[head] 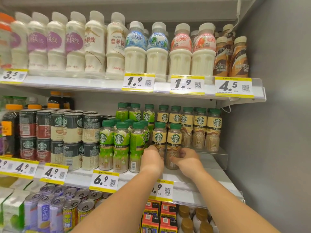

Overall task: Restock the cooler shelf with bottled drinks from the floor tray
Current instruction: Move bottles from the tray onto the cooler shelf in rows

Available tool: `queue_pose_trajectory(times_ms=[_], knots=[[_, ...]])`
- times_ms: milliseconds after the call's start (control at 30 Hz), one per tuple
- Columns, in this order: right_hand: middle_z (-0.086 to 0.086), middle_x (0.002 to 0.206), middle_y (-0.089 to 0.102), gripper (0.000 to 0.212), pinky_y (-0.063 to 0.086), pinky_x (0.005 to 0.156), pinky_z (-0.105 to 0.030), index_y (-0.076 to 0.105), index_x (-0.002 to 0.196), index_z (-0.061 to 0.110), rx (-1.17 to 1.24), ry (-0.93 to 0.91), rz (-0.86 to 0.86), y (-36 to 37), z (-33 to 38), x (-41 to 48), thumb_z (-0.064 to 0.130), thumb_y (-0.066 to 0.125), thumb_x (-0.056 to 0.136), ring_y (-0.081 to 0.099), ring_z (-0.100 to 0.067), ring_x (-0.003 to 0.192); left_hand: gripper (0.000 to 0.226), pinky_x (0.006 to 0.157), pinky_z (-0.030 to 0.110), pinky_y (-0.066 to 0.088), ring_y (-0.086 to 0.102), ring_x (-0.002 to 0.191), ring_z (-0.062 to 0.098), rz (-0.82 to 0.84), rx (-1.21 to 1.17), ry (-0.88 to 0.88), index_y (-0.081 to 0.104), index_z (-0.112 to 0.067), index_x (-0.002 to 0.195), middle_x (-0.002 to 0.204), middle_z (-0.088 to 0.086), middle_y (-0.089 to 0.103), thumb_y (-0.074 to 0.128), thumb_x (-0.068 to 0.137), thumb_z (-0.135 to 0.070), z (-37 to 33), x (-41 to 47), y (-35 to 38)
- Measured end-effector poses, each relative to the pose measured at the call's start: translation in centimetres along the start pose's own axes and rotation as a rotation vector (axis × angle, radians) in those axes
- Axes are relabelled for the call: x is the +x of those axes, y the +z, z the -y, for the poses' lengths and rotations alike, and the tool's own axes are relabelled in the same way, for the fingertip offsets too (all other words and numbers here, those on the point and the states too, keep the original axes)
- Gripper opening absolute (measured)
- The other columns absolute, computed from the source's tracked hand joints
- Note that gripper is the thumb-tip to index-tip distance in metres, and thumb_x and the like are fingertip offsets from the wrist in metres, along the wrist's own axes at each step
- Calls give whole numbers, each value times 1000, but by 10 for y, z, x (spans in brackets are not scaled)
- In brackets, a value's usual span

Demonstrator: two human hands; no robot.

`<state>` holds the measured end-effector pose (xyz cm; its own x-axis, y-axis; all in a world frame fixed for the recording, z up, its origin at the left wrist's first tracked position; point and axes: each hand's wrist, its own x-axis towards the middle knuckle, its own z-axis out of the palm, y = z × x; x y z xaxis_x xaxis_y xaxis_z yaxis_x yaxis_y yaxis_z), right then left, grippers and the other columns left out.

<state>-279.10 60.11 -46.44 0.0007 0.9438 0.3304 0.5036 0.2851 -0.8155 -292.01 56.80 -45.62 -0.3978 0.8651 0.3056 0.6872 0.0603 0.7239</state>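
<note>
I logged both hands on the middle shelf, left grip and right grip each closed round a tan-label bottle at the row front; bare shelf remained right, floor tray unseen.

left hand: bare, no glove, ring or watch | right hand: bare, no glove, ring or watch | forearms behind the fingers: uncovered, no sleeve in view | fingers: short, unadorned
</note>
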Motion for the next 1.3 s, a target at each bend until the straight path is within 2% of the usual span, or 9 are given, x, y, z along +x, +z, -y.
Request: queue_pose_trajectory(times_ms=[167, 400, 500, 600, 733, 867, 1067, 1167, 1300], knots=[[10, 79, 60, 20, 39, 57, -20, 63, 91, 17, -26, -18, 2, -1, 5, -6, 20, 80, 81, 57, -15, 79, 27, 84, 36, 51, 63, 110, 34, 14, 21, -10, 57, -3, 115, 118, 16, 65, 67, 92, -13, -2, -2, -2], [-3, 119, 63, 53, 42, 81, -27, 58, 127, 10, -69, 34, 66, -5, 13, -15, 30, 78, 83, 57, -21, 100, 34, 80, 35, 51, 64, 110, 33, 67, 35, -15, 57, -4, 116, 120, 14, 65, 72, 89, -19, -5, -7, -8], [-7, 144, 52, 71, 46, 95, -36, 42, 144, 17, -303, 6, 78, -13, 18, -24, 50, 67, 86, 51, -28, 128, 18, 70, 34, 50, 65, 93, 33, 117, 81, 18, 63, -4, 102, 105, 13, 67, 67, 90, -16, -5, -13, -18], [-9, 154, 41, 83, 44, 103, -43, 28, 152, 21, -632, -32, 111, -25, 26, -39, 68, 50, 88, 44, -32, 137, 15, 64, 33, 50, 67, 86, 32, 170, 220, 141, 61, -5, 91, 99, 13, 69, 60, 94, -20, -1, -23, -32], [-9, 167, 16, 90, 19, 120, -50, 14, 159, 26, -880, -108, 120, -24, 29, -65, 80, 23, 87, 12, -33, 153, 43, 86, 41, 50, 58, 112, 31, 129, 616, 450, 51, -8, 125, 122, 12, 58, 43, 101, -43, 17, -47, -53], [-10, 168, 8, 88, 4, 123, -52, 11, 159, 24, -933, -164, 69, -16, 31, -98, 77, 17, 89, 0, -32, 154, 75, 117, 60, 20, 19, 149, 38, 144, 774, 553, 18, -15, 157, 162, 17, 22, 24, 98, -61, 42, -63, -68], [-11, 168, 7, 83, 2, 124, -50, 12, 160, 22, -984, -139, 49, 5, 22, -182, 70, 23, 94, -1, -29, 155, 80, 118, 60, 17, 10, 151, 38, 201, 708, 631, 14, -17, 158, 165, 17, 10, 23, 96, -67, 106, -110, -92], [-13, 166, 15, 79, 7, 123, -50, 20, 157, 19, -979, -207, -39, 0, 17, -204, 67, 29, 94, 7, -29, 154, 81, 116, 59, 21, 16, 149, 40, 123, 684, 743, 20, -15, 156, 164, 19, 16, 23, 94, -67, 127, -119, -103], [-16, 163, 25, 83, 12, 122, -51, 32, 153, 15, -1023, -191, -26, 24, -18, -263, 65, 25, 88, 19, -32, 151, 86, 113, 59, 27, 24, 147, 42, 201, 695, 808, 28, -13, 155, 161, 21, 24, 16, 89, -68, 191, -156, -99]])
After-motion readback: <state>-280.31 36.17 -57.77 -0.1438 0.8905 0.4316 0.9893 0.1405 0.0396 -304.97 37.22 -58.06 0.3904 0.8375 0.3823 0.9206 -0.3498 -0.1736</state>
